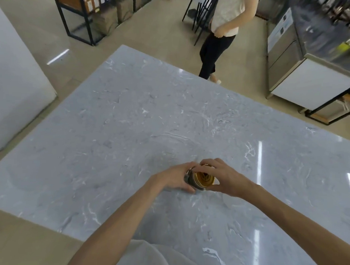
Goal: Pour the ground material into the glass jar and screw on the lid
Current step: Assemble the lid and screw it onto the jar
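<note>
A small glass jar with dark content stands on the grey marble table, near its front middle. A gold metal lid sits on the jar's top. My left hand wraps around the jar's left side and holds it. My right hand grips the lid's rim with fingers curled over it. Most of the jar's body is hidden by both hands, so how much it holds cannot be told.
A person in a white top and black trousers walks past the table's far edge. A white cabinet stands at the left, steel counters at the right, black shelving with boxes at the back.
</note>
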`<state>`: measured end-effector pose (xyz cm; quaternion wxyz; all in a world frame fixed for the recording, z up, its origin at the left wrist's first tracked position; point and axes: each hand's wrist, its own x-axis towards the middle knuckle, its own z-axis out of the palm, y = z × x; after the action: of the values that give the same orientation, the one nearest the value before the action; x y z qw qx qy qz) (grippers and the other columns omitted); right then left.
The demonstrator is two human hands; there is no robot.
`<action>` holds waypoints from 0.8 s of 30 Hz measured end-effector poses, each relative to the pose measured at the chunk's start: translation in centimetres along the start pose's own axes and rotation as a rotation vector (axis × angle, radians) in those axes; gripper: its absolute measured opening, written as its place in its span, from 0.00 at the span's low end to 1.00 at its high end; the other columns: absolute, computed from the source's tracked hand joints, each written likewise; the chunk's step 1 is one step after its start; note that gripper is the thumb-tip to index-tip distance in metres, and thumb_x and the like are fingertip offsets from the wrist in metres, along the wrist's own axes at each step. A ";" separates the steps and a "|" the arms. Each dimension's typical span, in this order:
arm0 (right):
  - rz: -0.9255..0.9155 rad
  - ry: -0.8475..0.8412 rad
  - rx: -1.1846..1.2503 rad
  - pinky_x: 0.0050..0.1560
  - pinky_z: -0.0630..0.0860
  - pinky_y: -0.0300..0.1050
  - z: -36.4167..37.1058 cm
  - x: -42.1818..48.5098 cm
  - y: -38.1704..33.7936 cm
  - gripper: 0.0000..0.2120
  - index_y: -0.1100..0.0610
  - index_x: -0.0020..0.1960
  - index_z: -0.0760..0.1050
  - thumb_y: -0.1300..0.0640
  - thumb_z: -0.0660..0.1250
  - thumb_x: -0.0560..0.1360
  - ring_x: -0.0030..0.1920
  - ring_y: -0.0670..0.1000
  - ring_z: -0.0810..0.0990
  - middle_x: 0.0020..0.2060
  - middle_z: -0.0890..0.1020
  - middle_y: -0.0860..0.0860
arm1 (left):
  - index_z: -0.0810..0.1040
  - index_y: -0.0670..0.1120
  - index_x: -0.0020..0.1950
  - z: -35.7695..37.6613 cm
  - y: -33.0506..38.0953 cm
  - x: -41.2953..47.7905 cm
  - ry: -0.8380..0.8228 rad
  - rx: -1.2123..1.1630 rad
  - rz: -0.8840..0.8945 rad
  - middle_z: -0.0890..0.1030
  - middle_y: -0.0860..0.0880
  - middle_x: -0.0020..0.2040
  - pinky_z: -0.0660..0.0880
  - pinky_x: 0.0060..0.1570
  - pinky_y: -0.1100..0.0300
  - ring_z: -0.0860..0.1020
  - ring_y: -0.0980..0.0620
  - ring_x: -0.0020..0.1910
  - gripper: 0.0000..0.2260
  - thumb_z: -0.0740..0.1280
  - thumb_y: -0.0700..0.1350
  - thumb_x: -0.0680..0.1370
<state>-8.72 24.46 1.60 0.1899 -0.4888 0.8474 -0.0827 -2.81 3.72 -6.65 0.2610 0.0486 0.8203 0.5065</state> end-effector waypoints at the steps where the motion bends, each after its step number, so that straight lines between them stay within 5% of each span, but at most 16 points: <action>1: -0.009 -0.016 -0.013 0.59 0.73 0.40 0.0 0.1 0.0 0.34 0.40 0.72 0.65 0.53 0.77 0.71 0.62 0.51 0.69 0.67 0.70 0.48 | 0.66 0.69 0.68 0.0 0.0 0.1 -0.003 0.000 0.003 0.77 0.60 0.67 0.73 0.65 0.52 0.76 0.55 0.63 0.39 0.80 0.60 0.61; 24: 0.015 0.017 -0.234 0.54 0.81 0.47 0.4 0.0 -2.2 0.33 0.46 0.69 0.70 0.52 0.79 0.68 0.62 0.55 0.72 0.66 0.74 0.52 | 0.67 0.59 0.72 0.0 0.4 0.2 0.008 0.050 0.059 0.76 0.55 0.68 0.74 0.66 0.46 0.76 0.51 0.65 0.38 0.82 0.52 0.67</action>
<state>-6.80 23.39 2.00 0.1247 -0.5007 0.8565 0.0141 -3.03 3.94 -6.39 0.2417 0.0772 0.8320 0.4934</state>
